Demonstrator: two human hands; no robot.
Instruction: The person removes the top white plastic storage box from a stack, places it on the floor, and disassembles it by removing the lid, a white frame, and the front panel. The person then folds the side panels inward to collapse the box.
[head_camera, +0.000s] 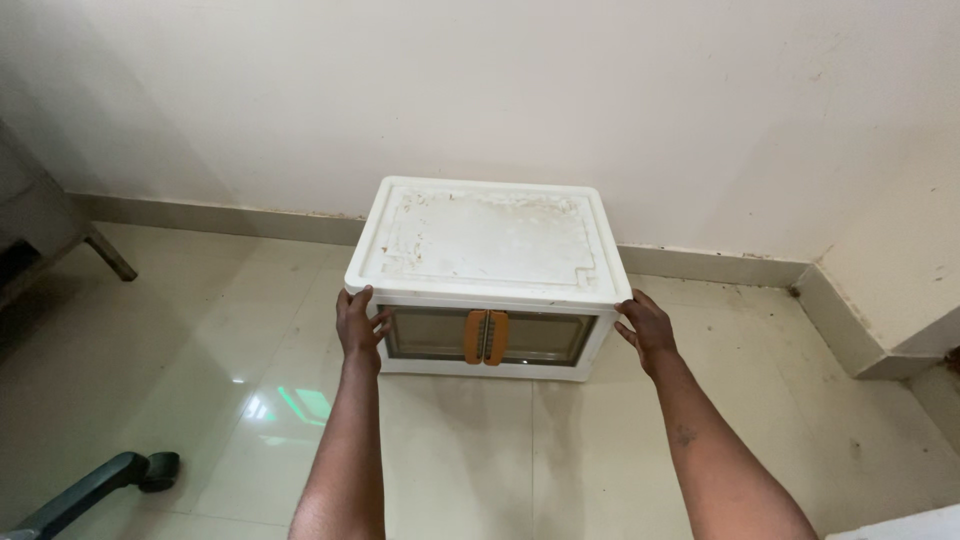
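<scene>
A white plastic storage box stands on the tiled floor against the wall. Its lid is scuffed and dirty. The front has two clear doors with orange handles meeting in the middle. My left hand grips the box's front left corner, fingers curled onto the front face. My right hand presses flat against the front right corner and side. Both arms reach forward from the bottom of the view.
A cream wall with a skirting board runs behind the box. A wall corner juts out at the right. A metal furniture leg stands at the far left. A dark chair base with a caster lies at the lower left.
</scene>
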